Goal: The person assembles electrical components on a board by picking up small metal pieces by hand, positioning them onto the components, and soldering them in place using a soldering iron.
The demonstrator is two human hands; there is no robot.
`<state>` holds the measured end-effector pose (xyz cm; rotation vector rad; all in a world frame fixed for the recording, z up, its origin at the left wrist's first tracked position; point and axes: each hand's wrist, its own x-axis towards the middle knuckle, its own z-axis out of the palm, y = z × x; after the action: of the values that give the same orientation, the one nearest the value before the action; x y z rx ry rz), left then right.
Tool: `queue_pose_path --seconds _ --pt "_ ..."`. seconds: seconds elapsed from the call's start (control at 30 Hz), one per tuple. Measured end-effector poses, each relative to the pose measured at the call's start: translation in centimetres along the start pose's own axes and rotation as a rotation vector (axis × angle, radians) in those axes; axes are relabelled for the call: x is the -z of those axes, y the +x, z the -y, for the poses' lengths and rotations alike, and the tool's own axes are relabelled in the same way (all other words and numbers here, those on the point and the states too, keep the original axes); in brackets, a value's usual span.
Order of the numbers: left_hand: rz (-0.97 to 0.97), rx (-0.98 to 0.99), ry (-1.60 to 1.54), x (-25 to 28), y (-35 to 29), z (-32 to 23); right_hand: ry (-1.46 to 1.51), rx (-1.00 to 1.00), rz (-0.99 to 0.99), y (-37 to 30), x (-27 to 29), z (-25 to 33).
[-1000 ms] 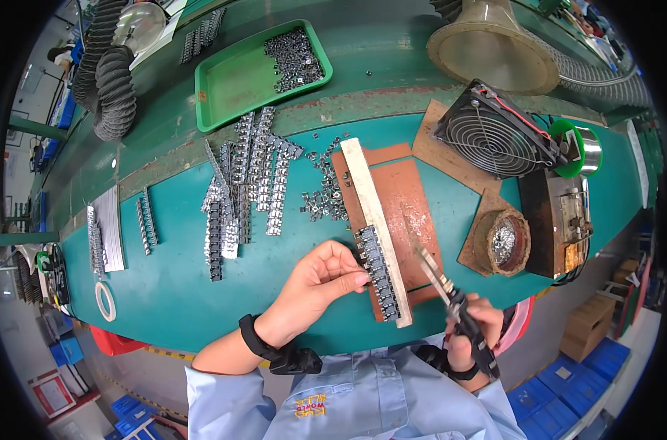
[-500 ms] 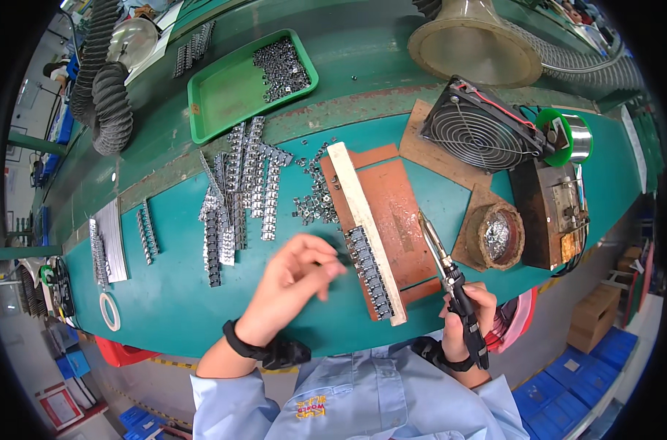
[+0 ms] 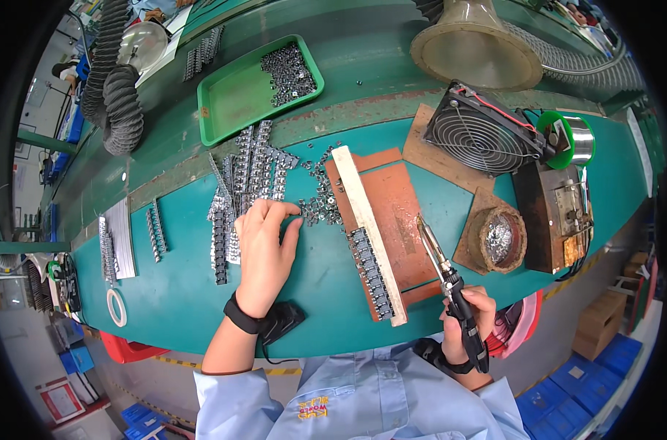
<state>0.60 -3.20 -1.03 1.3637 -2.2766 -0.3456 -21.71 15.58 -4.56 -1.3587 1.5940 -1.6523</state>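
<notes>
My left hand (image 3: pixel 265 246) reaches to the left edge of a scatter of small metal parts (image 3: pixel 322 202), thumb and index fingertips drawn close together. Whether a part sits between them is too small to tell. My right hand (image 3: pixel 474 323) is closed around the black handle of a soldering iron (image 3: pixel 451 282), its tip pointing up over a reddish-brown board (image 3: pixel 396 220). Along that board's left side runs a pale strip (image 3: pixel 366 227), with a row of dark small components (image 3: pixel 372 273) against its lower half. Strips of similar components (image 3: pixel 256 165) lie piled beyond my left hand.
A green tray (image 3: pixel 227 110) holds more small parts at the back. To the right stand a solder pot (image 3: pixel 498 238), a fan (image 3: pixel 480 132), a solder wire spool (image 3: pixel 579 139) and a metal box (image 3: pixel 542 213). A tape roll (image 3: pixel 116 306) lies at left.
My left hand has moved away from beside the component row, up and left to the loose parts. The right hand and soldering iron have stayed nearly in place.
</notes>
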Motion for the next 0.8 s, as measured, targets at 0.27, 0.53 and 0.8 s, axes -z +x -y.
queue_pose_path --seconds 0.27,0.53,0.8 --pt "-0.006 0.034 -0.189 0.9 -0.5 -1.5 -0.035 0.039 0.002 0.4 0.0 0.0" --pt "0.555 0.328 -1.084 1.7 -3.0 -2.7 -0.047 0.013 0.011 0.5 -0.1 0.7" --pt "0.686 0.563 -1.364 0.5 -3.3 -3.5 -0.042 0.047 0.008 0.6 -0.1 0.4"
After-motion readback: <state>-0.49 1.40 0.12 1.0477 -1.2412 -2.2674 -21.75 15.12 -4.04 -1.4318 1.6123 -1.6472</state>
